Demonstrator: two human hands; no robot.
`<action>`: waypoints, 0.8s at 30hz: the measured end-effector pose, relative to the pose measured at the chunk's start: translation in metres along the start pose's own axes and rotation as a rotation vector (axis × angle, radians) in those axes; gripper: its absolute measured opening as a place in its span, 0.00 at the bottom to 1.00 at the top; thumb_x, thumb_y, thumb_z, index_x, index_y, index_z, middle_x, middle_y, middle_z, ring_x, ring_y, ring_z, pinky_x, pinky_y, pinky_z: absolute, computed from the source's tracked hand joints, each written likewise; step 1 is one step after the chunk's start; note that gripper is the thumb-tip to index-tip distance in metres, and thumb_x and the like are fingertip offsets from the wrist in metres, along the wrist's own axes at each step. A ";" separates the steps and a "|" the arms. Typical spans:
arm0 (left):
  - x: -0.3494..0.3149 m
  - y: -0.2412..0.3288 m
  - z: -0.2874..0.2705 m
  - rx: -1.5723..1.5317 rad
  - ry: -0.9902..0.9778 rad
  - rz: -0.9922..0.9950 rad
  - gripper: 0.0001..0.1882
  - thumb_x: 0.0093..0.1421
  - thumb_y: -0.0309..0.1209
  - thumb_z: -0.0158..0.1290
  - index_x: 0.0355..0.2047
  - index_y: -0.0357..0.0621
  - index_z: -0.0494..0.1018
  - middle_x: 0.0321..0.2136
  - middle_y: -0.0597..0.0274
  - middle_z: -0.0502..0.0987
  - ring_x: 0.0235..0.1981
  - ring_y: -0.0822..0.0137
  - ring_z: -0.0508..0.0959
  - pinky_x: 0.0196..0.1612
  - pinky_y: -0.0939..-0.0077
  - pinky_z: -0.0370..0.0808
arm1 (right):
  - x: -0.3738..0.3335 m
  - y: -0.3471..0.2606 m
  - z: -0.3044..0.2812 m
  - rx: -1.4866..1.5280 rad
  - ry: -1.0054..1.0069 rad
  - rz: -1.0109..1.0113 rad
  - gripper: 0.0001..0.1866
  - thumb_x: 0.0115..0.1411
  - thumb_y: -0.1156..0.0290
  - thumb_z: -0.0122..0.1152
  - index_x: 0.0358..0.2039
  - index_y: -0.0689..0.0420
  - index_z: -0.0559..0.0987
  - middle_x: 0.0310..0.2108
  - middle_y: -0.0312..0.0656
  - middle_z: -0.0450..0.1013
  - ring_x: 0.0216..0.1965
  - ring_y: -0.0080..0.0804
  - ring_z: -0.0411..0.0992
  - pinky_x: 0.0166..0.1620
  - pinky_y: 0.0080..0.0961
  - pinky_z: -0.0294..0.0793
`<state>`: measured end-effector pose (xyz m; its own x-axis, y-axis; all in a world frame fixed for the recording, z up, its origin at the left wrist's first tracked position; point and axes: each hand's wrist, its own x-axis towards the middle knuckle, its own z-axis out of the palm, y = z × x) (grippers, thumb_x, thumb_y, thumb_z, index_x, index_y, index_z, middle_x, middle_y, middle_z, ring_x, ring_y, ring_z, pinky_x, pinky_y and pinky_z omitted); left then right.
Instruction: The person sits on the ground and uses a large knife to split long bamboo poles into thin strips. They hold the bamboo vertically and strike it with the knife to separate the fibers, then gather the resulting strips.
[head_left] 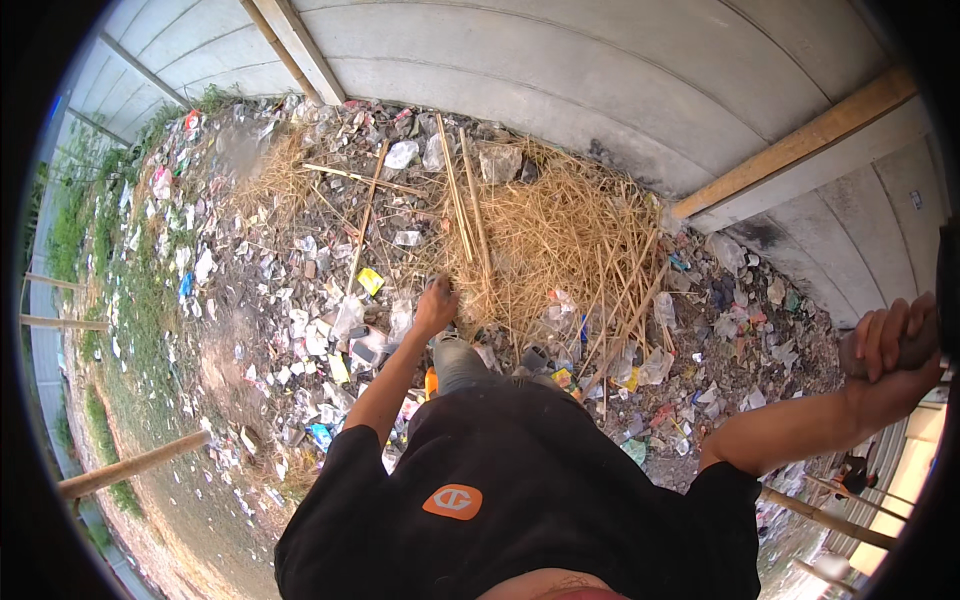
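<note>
My left hand (437, 306) reaches down in front of my legs, over the litter at the near left edge of a heap of dry straw (560, 225). Its fingers look curled; whatever they may hold is too small to make out. Two thin bamboo sticks (473, 200) lie on the straw just beyond it. Out at the far right, my right hand (890, 340) is raised, its fingers wrapped round a thick brownish thing, cut off by the dark rim of the picture. I cannot tell what that thing is.
Plastic scraps and paper litter (330, 330) cover the ground. A grey panel wall (560, 60) curves along the far side, with a wooden post (800, 140) against it. A bamboo pole (135, 465) juts in from the left; another pole (830, 522) is at the lower right.
</note>
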<state>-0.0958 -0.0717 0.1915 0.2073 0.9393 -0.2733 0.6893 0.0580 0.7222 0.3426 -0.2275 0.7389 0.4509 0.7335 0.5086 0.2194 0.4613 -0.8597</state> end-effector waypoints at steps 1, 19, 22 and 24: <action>-0.043 -0.088 0.005 0.099 0.010 -0.173 0.34 0.62 0.40 0.57 0.62 0.31 0.64 0.49 0.35 0.77 0.51 0.42 0.78 0.54 0.53 0.75 | -0.009 0.002 -0.001 0.006 0.022 0.046 0.28 0.72 0.38 0.40 0.31 0.52 0.62 0.13 0.28 0.51 0.08 0.17 0.46 0.17 0.16 0.53; -0.522 -0.260 0.051 -0.184 0.308 -1.170 0.33 0.55 0.35 0.61 0.58 0.29 0.68 0.35 0.40 0.82 0.40 0.52 0.85 0.40 0.60 0.82 | -0.080 0.424 0.170 -0.360 -0.184 0.580 0.34 0.66 0.34 0.53 0.18 0.53 0.67 0.12 0.28 0.56 0.12 0.19 0.56 0.17 0.29 0.57; -0.404 -0.255 0.051 -0.095 0.105 -0.924 0.35 0.56 0.39 0.62 0.59 0.30 0.68 0.44 0.39 0.81 0.50 0.48 0.81 0.54 0.57 0.76 | -0.004 0.317 0.157 -0.018 -0.037 0.525 0.33 0.67 0.35 0.50 0.22 0.54 0.67 0.13 0.30 0.58 0.12 0.19 0.57 0.17 0.23 0.58; -0.324 -0.254 0.032 -0.147 0.082 -0.684 0.36 0.57 0.41 0.63 0.59 0.30 0.68 0.48 0.40 0.80 0.51 0.47 0.80 0.53 0.59 0.76 | 0.038 0.246 0.141 0.102 -0.009 0.397 0.31 0.69 0.38 0.46 0.24 0.54 0.66 0.14 0.31 0.56 0.11 0.20 0.53 0.20 0.22 0.57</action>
<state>-0.3157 -0.4019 0.0761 -0.2962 0.6982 -0.6517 0.5440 0.6842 0.4857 0.2916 -0.0162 0.5535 0.4752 0.8688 0.1390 -0.0577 0.1884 -0.9804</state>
